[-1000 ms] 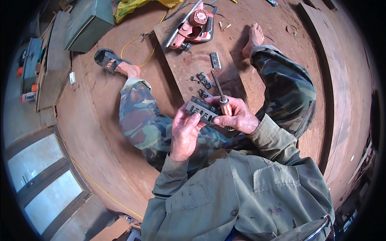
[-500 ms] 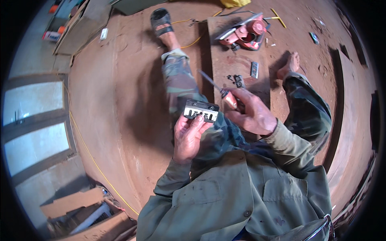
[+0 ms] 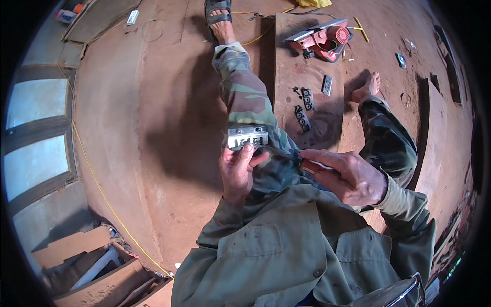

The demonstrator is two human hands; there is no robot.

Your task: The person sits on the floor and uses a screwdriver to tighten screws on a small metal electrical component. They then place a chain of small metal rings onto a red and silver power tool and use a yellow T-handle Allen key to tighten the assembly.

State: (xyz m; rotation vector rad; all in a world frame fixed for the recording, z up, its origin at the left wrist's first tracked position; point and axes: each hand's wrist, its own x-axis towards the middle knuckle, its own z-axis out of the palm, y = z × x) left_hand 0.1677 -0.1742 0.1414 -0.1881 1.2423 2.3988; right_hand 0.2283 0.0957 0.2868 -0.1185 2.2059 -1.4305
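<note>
My left hand [image 3: 238, 176] grips a slotted metal plate [image 3: 247, 134] by its lower edge, thumb on its face, above my camouflage trouser leg. Two round screw heads show along the plate's upper edge. In my right hand [image 3: 354, 180] is a screwdriver [image 3: 312, 167] with a red handle. Its shaft points left, and the tip is close to the plate's lower right corner; whether they touch I cannot tell. Dark metal clamp pieces [image 3: 303, 118] with round holes lie on the wooden board [image 3: 291, 66], near a small grey metal bar [image 3: 327, 85].
A red electric planer [image 3: 325, 42] lies on the board's far end. Beyond it is a yellow T-shaped tool [image 3: 361, 29]. My sandalled foot [image 3: 221, 23] and bare foot [image 3: 367, 88] flank the board. A wooden box [image 3: 102, 276] stands at lower left, beside a yellow cord [image 3: 110, 192].
The screwdriver has swung down from pointing up-left, its tip now by the plate. My right hand moved right and nearer. The plate tilted, and another clamp piece now shows on the board.
</note>
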